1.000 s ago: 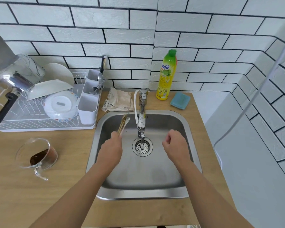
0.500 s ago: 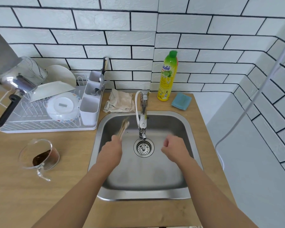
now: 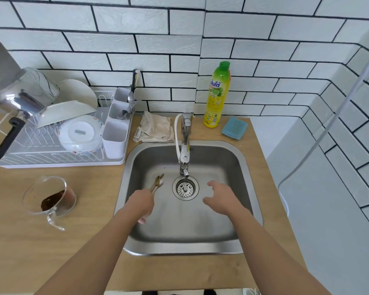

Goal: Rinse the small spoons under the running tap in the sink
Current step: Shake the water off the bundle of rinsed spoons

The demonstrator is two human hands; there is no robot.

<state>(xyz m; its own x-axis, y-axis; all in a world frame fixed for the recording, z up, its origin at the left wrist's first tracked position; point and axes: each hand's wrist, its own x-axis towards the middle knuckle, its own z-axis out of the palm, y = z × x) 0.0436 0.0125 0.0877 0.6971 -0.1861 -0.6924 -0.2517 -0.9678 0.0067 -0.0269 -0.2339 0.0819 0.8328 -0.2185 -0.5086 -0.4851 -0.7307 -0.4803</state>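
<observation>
The only writing I can read is on the yellow dish soap bottle with its green cap, standing at the back of the bench against the tiled wall: the blue letters look like "ula", with the first letter cut off by the curve, above a picture of a lime; the small print lower down is too fine for me to make out. The small spoons are thin and brass-coloured, bunched together, their bowls pointing up and away from me over the left part of the sink, left of the drain and left of the tap spout. I cannot tell how many there are, nor whether water is running. My left hand has its grip closed around the spoon handles. My right hand hovers over the right side of the basin, grip wide, fingers spread and holding nothing. Beside the tap base lies a crumpled beige cloth, and a blue sponge sits right of the bottle. A white dish rack with plates stands left of the sink, and a glass cup with brown residue sits in front of it.
</observation>
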